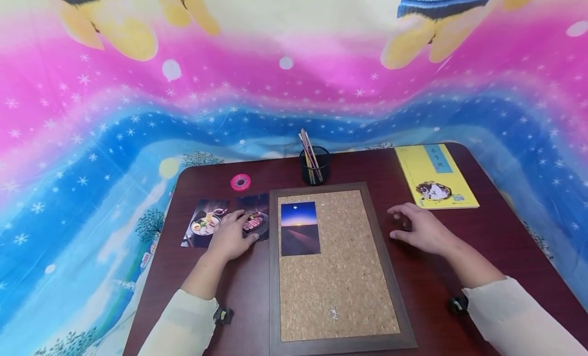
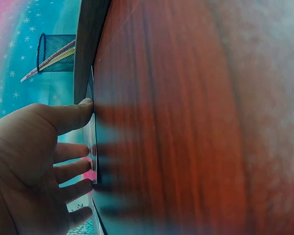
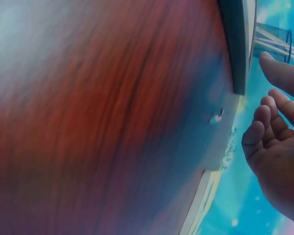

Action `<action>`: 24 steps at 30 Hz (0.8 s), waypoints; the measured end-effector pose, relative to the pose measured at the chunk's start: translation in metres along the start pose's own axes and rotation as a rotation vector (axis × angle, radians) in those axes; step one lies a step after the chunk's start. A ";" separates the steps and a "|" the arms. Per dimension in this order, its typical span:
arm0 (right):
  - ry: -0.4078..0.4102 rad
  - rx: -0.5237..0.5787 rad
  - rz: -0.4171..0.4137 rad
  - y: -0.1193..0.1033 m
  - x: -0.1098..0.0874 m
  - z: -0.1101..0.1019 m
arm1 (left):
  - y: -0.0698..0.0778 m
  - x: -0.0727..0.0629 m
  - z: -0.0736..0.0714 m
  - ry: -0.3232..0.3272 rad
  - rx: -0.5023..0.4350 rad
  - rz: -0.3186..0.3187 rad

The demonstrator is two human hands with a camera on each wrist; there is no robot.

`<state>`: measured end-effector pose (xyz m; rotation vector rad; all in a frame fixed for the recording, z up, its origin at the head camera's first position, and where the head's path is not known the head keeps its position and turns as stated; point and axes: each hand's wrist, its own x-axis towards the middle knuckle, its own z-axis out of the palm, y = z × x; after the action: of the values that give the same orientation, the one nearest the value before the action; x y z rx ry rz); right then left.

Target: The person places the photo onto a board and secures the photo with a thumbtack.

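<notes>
Head view shows me the left hand (image 1: 233, 238) lying across the steak photo (image 1: 258, 220), just left of the corkboard (image 1: 341, 284), fingers apart and not clamped on anything; the right hand (image 1: 422, 228), beyond the board's other side, grips nothing, thumb and fingers apart. I'd judge it best to take the print by its edges, without bending it.
</notes>
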<state>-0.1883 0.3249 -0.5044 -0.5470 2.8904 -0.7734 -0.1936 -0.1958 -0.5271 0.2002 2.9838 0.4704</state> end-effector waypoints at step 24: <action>-0.030 -0.073 0.062 0.035 -0.021 -0.006 | -0.001 -0.002 -0.002 0.008 0.000 0.001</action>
<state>-0.1814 0.3636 -0.5172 -0.4698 2.9022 -0.6471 -0.1917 -0.1978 -0.5256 0.1995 2.9918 0.4725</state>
